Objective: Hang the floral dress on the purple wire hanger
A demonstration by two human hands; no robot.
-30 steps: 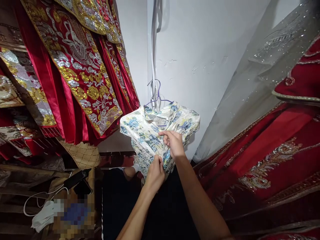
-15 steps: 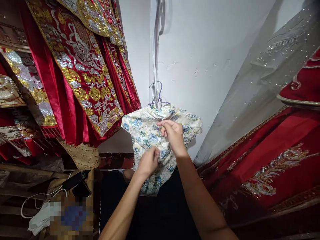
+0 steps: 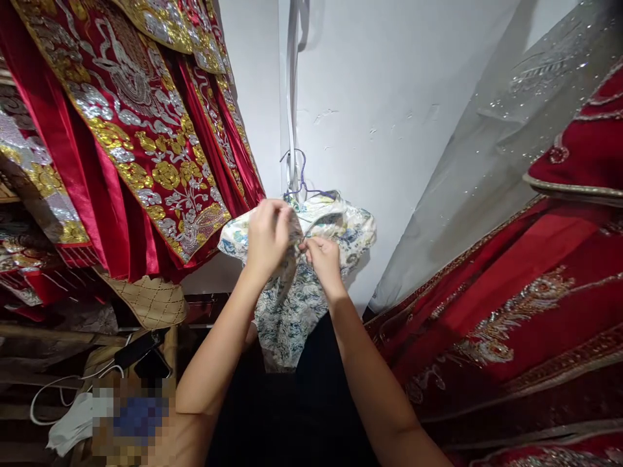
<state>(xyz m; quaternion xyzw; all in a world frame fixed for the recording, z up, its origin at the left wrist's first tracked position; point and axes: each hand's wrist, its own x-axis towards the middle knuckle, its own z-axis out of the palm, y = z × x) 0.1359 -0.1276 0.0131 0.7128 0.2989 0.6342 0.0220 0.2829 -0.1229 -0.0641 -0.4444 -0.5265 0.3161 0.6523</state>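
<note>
A white short-sleeved blouse (image 3: 292, 331) with a blue and green floral print hangs by its shoulders from a thin purple hanger (image 3: 302, 185). My left hand (image 3: 267, 239) is closed at the collar's left side, its fingertips partly blurred and turned toward the neck opening. Just below the collar, my right hand (image 3: 324, 261) pinches the front edge of the blouse between thumb and fingers. Around the neck the cloth is pulled and creased, with a shadowed gap showing. My own forearms cover part of the lower cloth.
Red garments with gold and silver embroidery (image 3: 175, 175) hang at left. On the right are a sheer sparkling cloth (image 3: 438, 188) and red beaded garments (image 3: 545, 311). A white strap (image 3: 293, 84) runs down the wall. A black device (image 3: 141, 347) and white cable lie on a wooden stool at lower left.
My left hand has risen from the blouse's middle to its collar. My right hand has moved slightly down the front. The collar is now pulled out of shape, and the view has shifted right.
</note>
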